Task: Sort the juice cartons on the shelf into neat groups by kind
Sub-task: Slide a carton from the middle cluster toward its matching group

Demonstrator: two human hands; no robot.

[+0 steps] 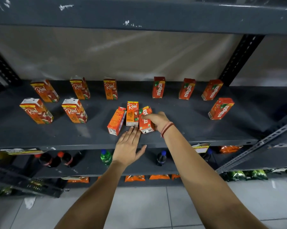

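Three juice cartons are standing close together in the middle of the dark shelf (pixel 189 129), near its front edge. The middle one is a Real carton (pixel 132 114), and it is the landmark here. Touching its right side is a Maaza carton (pixel 145 120), leaning a little. Just to its left is a turned carton (pixel 116 120), tilted, showing only small print, so its kind is hard to tell.

The right hand (pixel 157 120) is wrapping around the Maaza carton, fingers over the top and front, gripping it. The left hand (pixel 128 147) is lying flat and open just in front of the Real carton, fingertips nearly touching its bottom, holding nothing.

Far left of the Real carton, five Real cartons (pixel 74 110) are sitting in two rows. Far right of it, four Maaza cartons (pixel 221 108) are sitting the same way. So most of the sorting looks done, and the middle bunch is what is left.

The next move probably needs the Maaza carton lifted clear without knocking over the Real carton, then set by the group on the right.

The thumb of the right hand is hiding behind the carton. Below the shelf, bottles (pixel 105 157) and snack bags (pixel 134 178) are looking blurry and partly cut off.
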